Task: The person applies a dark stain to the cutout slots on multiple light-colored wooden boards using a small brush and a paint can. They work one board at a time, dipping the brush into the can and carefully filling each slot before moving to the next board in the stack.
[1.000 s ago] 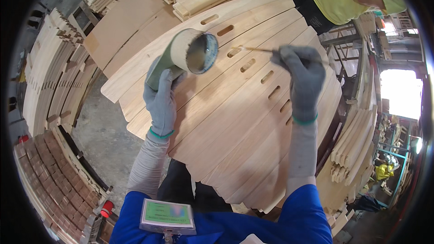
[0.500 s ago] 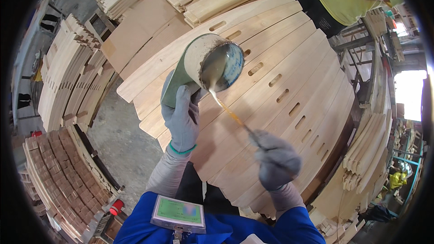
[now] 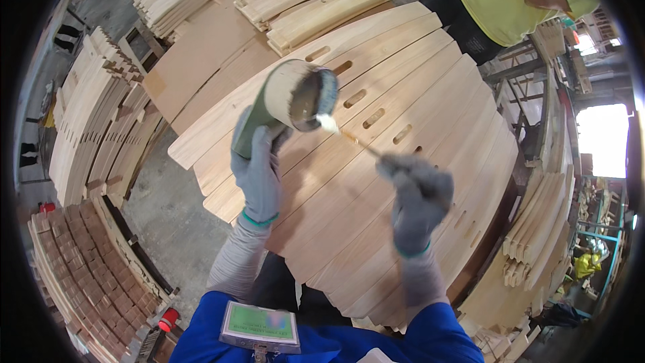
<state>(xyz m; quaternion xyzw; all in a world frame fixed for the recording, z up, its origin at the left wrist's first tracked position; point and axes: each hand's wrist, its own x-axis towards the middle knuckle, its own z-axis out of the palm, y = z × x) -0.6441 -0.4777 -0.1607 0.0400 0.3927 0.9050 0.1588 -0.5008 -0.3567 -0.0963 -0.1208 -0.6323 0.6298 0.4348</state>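
My left hand [image 3: 259, 171], in a grey glove, is closed around a tilted can [image 3: 281, 96] with a green band on its side and a crusted rim. Its mouth faces right, and murky residue shows inside. Pinched in my gloved right hand [image 3: 422, 198] is a thin stick [image 3: 363, 145], its white, wet-looking tip just outside the can's mouth. The stick is blurred, so whether the tip has bristles I cannot tell. Beneath both hands lie pale wooden boards [image 3: 329, 205] side by side, several with oblong slots.
Stacked curved boards [image 3: 336, 10] and a cardboard sheet [image 3: 208, 60] lie beyond. More wood stands in piles at the left [image 3: 97, 121] and right [image 3: 537, 222]. Small brown blocks [image 3: 84, 262] fill the lower left. A person in a yellow shirt [image 3: 497, 0] stands at the far right.
The stick's white tip has come out of the can's mouth, and my right hand has risen slightly. The can has shifted a little left in my left hand.
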